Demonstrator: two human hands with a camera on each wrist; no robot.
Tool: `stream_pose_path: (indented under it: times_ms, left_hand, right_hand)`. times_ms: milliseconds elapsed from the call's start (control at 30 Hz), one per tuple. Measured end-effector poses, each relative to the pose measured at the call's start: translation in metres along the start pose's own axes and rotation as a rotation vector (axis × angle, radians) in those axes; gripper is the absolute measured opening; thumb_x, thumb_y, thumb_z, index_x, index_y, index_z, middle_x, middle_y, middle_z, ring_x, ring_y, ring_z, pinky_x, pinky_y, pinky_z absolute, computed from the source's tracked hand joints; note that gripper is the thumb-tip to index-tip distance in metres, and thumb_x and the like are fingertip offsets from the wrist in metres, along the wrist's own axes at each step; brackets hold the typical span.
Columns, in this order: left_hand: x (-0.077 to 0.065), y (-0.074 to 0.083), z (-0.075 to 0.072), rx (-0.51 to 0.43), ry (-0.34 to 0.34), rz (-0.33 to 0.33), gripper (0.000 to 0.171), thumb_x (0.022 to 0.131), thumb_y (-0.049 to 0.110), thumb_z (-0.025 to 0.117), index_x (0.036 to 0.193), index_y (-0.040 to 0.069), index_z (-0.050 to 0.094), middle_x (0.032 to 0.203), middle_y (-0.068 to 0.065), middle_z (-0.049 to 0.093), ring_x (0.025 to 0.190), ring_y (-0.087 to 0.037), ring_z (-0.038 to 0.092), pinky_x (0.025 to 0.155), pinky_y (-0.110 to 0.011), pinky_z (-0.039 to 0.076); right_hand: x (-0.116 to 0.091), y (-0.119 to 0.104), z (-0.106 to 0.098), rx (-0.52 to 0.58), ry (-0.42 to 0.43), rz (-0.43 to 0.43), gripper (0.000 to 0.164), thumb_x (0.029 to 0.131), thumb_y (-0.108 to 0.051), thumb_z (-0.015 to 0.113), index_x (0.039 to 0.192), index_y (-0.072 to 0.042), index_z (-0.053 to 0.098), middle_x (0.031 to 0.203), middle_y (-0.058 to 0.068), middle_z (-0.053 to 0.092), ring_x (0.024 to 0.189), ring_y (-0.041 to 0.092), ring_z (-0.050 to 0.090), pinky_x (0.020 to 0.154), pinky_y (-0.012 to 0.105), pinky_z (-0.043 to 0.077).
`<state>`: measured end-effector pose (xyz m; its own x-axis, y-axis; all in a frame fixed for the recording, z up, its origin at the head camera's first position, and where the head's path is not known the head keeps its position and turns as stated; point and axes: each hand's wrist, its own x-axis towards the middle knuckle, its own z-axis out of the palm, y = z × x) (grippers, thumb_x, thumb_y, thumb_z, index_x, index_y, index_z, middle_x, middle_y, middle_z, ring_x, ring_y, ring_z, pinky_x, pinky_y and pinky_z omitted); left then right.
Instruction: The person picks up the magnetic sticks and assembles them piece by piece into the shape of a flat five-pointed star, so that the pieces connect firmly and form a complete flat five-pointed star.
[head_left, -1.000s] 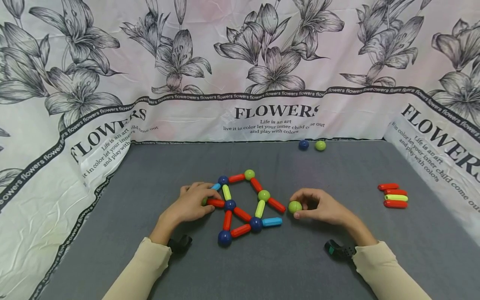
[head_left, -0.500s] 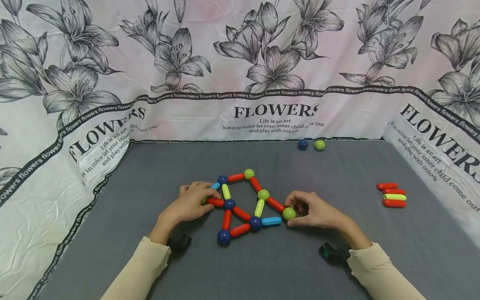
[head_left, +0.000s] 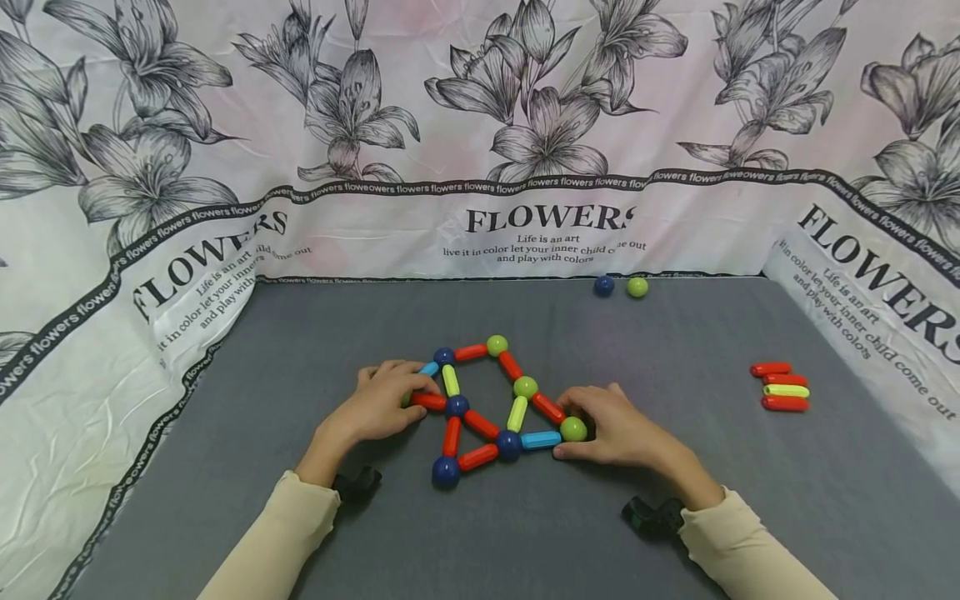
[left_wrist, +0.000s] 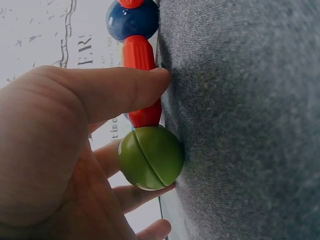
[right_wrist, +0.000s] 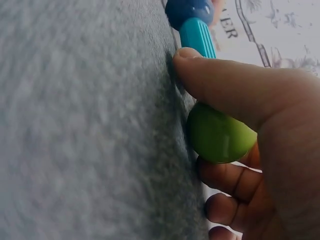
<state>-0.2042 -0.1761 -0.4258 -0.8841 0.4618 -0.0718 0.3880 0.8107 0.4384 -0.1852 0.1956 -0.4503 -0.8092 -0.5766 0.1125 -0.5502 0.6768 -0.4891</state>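
Left hand (head_left: 382, 404): grip closed down to the thickness of a rod, thumb laid across the left red rod (left_wrist: 138, 55), beside the left green ball (left_wrist: 151, 158). Right hand (head_left: 611, 425): grip drawn in round the green corner ball (head_left: 573, 429), thumb reaching along the end of the blue rod (head_left: 541, 440), forefinger by the slanting red rod (head_left: 549, 408).

The corner ball rests on the desk (head_left: 480, 542) at the frame's right extremity, where the two rods converge. In the head view both rod ends appear to meet it; in the right wrist view the thumb hides the blue rod's joint, so full seating cannot be confirmed.

Recommendation: keep the ball low and ease it squarely onto both ends, steadying the blue rod with the thumb. The left hand should anchor the frame lightly. Excess sideways push could, in this assessment, skew the navy ball (head_left: 509, 445) joint.
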Motion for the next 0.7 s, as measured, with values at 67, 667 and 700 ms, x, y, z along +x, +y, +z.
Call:
stream_pose_path:
  times_ms: [67, 667, 700]
  left_hand:
    - [0.0000, 0.0005, -0.0003, 0.002, -0.001, -0.002, 0.021, 0.096, 0.021, 0.070, 0.113, 0.034, 0.071, 0.155, -0.009, 0.050, 0.145, -0.038, 0.037, 0.110, -0.068, 0.021]
    - [0.0064, -0.0014, 0.0051, 0.037, 0.297, -0.137, 0.041, 0.086, 0.025, 0.083, 0.116, 0.012, 0.057, 0.116, -0.010, 0.063, 0.096, -0.028, 0.058, 0.080, -0.046, 0.045]
    - [0.0069, -0.0012, 0.0051, 0.048, 0.336, -0.157, 0.039, 0.086, 0.025, 0.083, 0.111, 0.011, 0.057, 0.107, -0.010, 0.062, 0.088, -0.026, 0.056, 0.074, -0.042, 0.044]
  right_hand:
    - [0.0001, -0.0017, 0.0006, -0.003, -0.001, -0.001, 0.044, 0.079, -0.049, 0.085, 0.109, -0.023, 0.067, 0.086, -0.017, 0.058, 0.077, 0.000, 0.048, 0.075, 0.030, 0.025]
    - [0.0002, -0.0033, -0.0002, 0.190, -0.042, 0.033, 0.054, 0.089, -0.046, 0.077, 0.132, -0.020, 0.060, 0.076, -0.016, 0.059, 0.064, 0.001, 0.050, 0.084, 0.035, 0.031]
    - [0.0001, -0.0032, -0.0006, 0.220, -0.052, 0.038, 0.052, 0.090, -0.045, 0.076, 0.133, -0.021, 0.059, 0.074, -0.016, 0.060, 0.062, 0.002, 0.051, 0.087, 0.037, 0.032]
